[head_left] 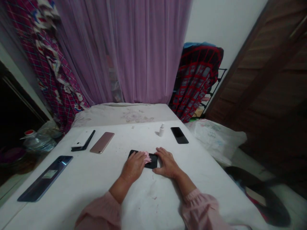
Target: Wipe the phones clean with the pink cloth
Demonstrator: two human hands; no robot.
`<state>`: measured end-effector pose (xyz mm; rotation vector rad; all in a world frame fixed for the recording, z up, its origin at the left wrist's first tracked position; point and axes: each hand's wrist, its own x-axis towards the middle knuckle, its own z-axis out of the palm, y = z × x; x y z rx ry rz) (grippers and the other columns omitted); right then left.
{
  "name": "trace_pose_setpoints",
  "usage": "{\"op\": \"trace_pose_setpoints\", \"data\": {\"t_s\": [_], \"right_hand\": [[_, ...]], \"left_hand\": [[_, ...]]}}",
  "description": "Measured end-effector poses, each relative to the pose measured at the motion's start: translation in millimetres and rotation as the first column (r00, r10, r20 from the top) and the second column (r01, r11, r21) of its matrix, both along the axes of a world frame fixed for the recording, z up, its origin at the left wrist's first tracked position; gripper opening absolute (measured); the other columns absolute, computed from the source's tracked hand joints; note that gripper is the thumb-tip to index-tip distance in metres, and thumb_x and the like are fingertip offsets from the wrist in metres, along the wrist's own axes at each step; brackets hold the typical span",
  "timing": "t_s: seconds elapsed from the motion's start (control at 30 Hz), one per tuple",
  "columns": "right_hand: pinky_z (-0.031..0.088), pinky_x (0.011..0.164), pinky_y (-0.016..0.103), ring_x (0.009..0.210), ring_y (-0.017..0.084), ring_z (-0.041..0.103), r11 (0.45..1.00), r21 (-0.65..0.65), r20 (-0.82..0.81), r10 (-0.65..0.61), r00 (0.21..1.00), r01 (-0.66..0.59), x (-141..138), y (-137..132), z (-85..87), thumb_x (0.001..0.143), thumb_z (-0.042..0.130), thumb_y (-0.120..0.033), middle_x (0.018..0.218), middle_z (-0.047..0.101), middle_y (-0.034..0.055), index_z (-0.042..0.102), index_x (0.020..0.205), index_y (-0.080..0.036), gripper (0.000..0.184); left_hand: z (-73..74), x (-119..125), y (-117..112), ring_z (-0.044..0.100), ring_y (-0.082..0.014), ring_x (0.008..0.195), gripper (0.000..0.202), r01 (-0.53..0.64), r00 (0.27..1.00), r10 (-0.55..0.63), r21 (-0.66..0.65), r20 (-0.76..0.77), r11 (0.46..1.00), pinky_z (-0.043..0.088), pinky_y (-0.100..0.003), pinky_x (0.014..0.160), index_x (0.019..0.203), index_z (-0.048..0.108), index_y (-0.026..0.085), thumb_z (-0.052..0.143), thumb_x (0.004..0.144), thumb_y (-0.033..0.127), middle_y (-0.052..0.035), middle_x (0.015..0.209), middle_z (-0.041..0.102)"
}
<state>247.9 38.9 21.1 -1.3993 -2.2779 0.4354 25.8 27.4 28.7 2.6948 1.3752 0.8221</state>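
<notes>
A black phone (153, 162) lies flat on the white-covered table in front of me. My left hand (134, 164) presses a crumpled pink cloth (146, 157) against its surface, hiding much of the phone's left half. At the right end, my right hand (168, 163) grips the phone by its edges, with fingers at the far corner and thumb at the near one. Beyond the hands stands a small white bottle (161, 130), upright, and another black phone (179, 135) lies to its right.
On the left side of the table (96, 188) are a rose-gold phone (102, 142), a white phone (82, 139) resting on a dark one, and a large blue phone (45, 178). A water jug (39, 142) stands past the left edge. Plastic bags (216, 139) sit past the right edge.
</notes>
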Motion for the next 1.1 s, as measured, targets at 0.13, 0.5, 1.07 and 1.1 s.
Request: {"op": "trace_pose_setpoints", "data": {"t_s": [0.13, 0.5, 1.07, 1.1], "right_hand": [[0.027, 0.108, 0.054, 0.139, 0.035, 0.033, 1.000, -0.006, -0.004, 0.006, 1.000, -0.006, 1, 0, -0.2, 0.059, 0.077, -0.039, 0.146, 0.044, 0.0179, 0.057, 0.124, -0.022, 0.070], [0.028, 0.108, 0.053, 0.139, 0.035, 0.034, 1.000, 0.006, -0.012, -0.007, 1.000, 0.007, 0, -2, 0.3, 0.060, 0.077, -0.039, 0.145, 0.046, 0.0187, 0.057, 0.125, -0.019, 0.071], [0.027, 0.110, 0.052, 0.139, 0.035, 0.034, 0.999, -0.029, 0.008, -0.014, 1.000, 0.014, 0, -3, 1.8, 0.060, 0.077, -0.040, 0.147, 0.044, 0.0174, 0.057, 0.127, -0.018, 0.073], [0.027, 0.110, 0.052, 0.139, 0.035, 0.034, 1.000, -0.030, 0.012, -0.010, 1.000, 0.011, 0, -3, 2.0, 0.060, 0.077, -0.040, 0.147, 0.044, 0.0174, 0.057, 0.126, -0.018, 0.073]], "left_hand": [[-6.1, 0, 0, 0.060, -0.0247, 0.116, 0.036, -0.036, 0.999, 0.035, 0.026, 0.019, 0.999, 0.043, -0.047, 0.105, 0.122, 0.062, 0.020, 0.043, 0.092, 0.015, -0.0095, 0.122, 0.067], [-2.8, 30, -1, 0.059, -0.0239, 0.118, 0.033, 0.013, 1.000, -0.013, 0.002, -0.007, 1.000, 0.041, -0.046, 0.106, 0.120, 0.062, 0.020, 0.046, 0.092, 0.013, -0.0085, 0.123, 0.067], [-9.5, 27, -3, 0.059, -0.0249, 0.118, 0.033, -0.059, 0.998, 0.060, 0.036, -0.023, 0.998, 0.043, -0.046, 0.105, 0.121, 0.062, 0.015, 0.045, 0.092, 0.012, -0.0104, 0.123, 0.067], [-9.6, 19, -1, 0.060, -0.0246, 0.117, 0.033, -0.078, 0.997, 0.080, 0.049, -0.022, 0.996, 0.044, -0.046, 0.104, 0.121, 0.062, 0.016, 0.044, 0.093, 0.012, -0.0103, 0.122, 0.068]]}}
